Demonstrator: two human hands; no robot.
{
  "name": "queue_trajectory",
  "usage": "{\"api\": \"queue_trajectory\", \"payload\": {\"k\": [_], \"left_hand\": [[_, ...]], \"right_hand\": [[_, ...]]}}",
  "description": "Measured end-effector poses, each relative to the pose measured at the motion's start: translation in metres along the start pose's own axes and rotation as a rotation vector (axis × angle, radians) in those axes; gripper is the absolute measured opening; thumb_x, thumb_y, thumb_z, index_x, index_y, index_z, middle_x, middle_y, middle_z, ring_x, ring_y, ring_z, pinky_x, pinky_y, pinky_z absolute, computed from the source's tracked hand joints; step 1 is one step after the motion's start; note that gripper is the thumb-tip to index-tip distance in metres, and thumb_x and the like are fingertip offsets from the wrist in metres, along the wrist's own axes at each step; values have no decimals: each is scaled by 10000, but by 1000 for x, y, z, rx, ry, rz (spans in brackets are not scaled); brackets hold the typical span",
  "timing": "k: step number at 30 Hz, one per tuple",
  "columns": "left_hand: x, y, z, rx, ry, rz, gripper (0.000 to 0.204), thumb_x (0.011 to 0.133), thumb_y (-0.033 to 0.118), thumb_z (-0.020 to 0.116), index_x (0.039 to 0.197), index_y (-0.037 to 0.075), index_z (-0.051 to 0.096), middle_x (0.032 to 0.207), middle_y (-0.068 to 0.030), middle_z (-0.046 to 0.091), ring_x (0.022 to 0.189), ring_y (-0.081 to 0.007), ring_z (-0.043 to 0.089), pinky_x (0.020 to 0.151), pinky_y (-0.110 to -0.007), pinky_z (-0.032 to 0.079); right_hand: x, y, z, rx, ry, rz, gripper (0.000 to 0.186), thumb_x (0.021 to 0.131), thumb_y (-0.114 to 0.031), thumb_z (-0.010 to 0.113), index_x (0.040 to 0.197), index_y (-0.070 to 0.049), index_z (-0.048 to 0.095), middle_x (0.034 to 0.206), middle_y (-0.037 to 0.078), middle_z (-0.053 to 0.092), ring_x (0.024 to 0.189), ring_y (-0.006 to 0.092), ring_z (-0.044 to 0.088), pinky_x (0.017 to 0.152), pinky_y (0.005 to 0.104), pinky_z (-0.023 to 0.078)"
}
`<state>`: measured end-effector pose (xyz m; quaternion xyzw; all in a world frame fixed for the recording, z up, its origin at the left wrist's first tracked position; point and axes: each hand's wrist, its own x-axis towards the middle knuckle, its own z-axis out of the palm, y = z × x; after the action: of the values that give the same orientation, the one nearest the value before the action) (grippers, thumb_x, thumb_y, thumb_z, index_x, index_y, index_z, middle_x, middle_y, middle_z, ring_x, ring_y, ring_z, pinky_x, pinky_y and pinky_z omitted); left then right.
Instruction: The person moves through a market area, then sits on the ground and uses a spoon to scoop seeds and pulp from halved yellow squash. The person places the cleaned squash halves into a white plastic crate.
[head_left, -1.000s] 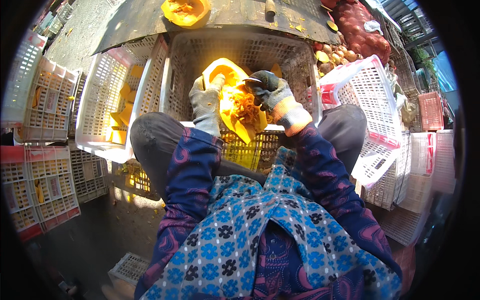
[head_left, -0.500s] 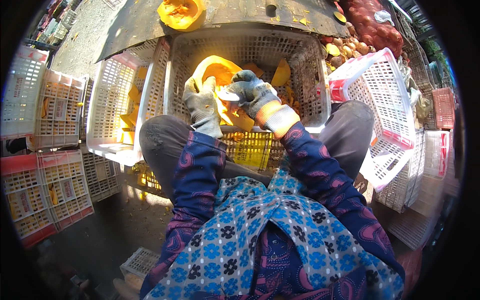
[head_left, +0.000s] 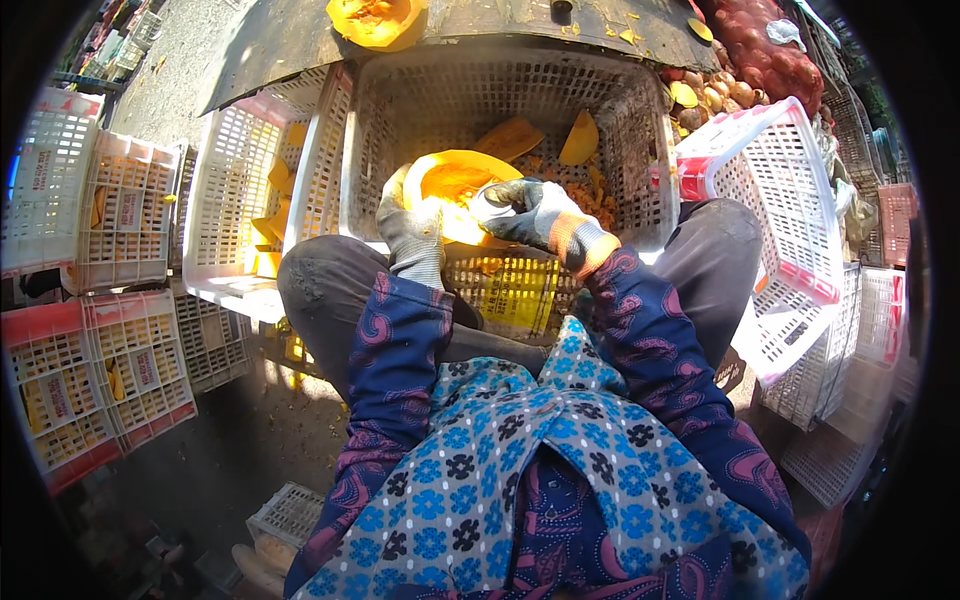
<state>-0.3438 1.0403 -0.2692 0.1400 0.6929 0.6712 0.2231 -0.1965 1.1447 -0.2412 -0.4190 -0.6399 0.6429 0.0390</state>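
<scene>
Got the pumpkin half (head_left: 458, 178) held by its left edge in the gloved left hand (head_left: 410, 225), with fingers curled snugly round the rind. Clutching a shiny metal tool (head_left: 490, 207) in the gloved right hand (head_left: 540, 215), with fingers bent nearly closed on it, right at the pumpkin's right side. Can't tell the tool's exact shape, thanks to the glare. Can place the pumpkin between both sets of fingers though, hollow facing up, over the near part of a mesh-sided crate (head_left: 520, 80). Can spot a flat pumpkin piece (head_left: 510, 138) just beyond the fingers in there, plus a wedge (head_left: 580, 138) and stringy pulp (head_left: 598, 200) farther right. Also showing left of the left fingers: a pale crate (head_left: 235, 165) with pumpkin chunks (head_left: 268, 262). Well beyond the fingertips, can make out a dark board (head_left: 480, 22) bearing another cut pumpkin (head_left: 378, 22).
</scene>
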Motion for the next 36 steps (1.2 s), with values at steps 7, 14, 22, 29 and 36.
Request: {"api": "queue_trajectory", "payload": {"k": [7,14,22,29,36], "left_hand": [[-13,10,-11,153,-134,-71,353,763,-87,598,1115,-63,578,928,-133,669,740,-176,642,660,-281,532],[-27,10,-14,37,-81,-359,254,743,-65,656,993,-66,611,863,-140,675,714,-195,656,637,-278,538],[-29,14,-18,388,-373,-96,252,784,44,587,1012,-44,651,942,-137,696,780,-171,665,718,-283,531],[-36,23,-18,381,-282,-344,325,725,-12,600,1047,-46,620,941,-141,662,792,-182,646,709,-288,520],[-55,50,-9,206,-174,-464,374,699,-108,552,1068,-72,599,932,-146,647,788,-202,635,702,-267,516]], "right_hand": [[8,4,14,34,357,-125,310,777,-119,770,1033,-10,635,938,52,674,815,134,610,758,255,505],[10,20,12,-147,242,-108,444,868,-320,666,1217,-59,580,1193,144,619,1073,292,598,932,348,454],[9,5,29,277,-14,-239,257,822,-70,712,1046,6,611,914,62,660,857,146,621,795,255,509],[16,1,38,-240,-23,-337,127,856,-108,664,965,-63,615,906,71,678,842,216,632,761,302,500],[22,10,-4,522,119,-117,156,819,39,669,965,-1,632,923,64,661,821,130,589,731,242,502]]}}
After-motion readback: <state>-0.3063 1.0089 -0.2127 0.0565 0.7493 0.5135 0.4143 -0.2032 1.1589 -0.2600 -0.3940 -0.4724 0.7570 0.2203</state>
